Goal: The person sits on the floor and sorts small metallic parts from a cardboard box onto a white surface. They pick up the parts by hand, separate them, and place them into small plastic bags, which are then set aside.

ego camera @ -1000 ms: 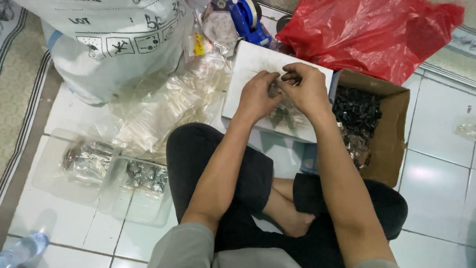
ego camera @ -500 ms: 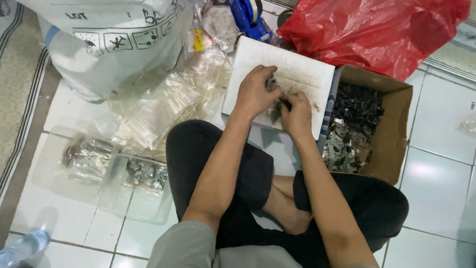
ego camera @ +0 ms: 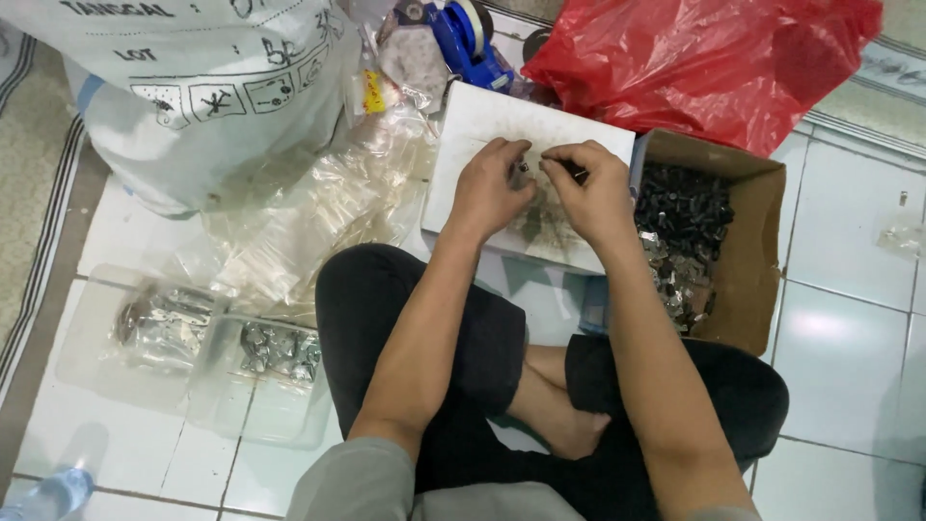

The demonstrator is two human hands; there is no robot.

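Observation:
I sit cross-legged on a tiled floor. My left hand [ego camera: 492,188] and my right hand [ego camera: 593,193] meet over a white board [ego camera: 482,125] resting in front of my knees. Their fingertips pinch a small dark metal part [ego camera: 529,169] between them. A few more small dark parts lie on the board under my hands. To the right stands an open cardboard box [ego camera: 752,241] filled with several dark metal parts [ego camera: 680,217].
A pile of small clear plastic bags [ego camera: 318,212] lies left of the board. Clear bags with packed parts [ego camera: 222,338] sit at lower left. A large white sack [ego camera: 193,87], a blue tape dispenser [ego camera: 468,43] and a red plastic bag [ego camera: 704,58] stand behind.
Both hands dipped toward the near edge of the board half a second ago. They have since risen to the board's far part, fingertips joined on a small part.

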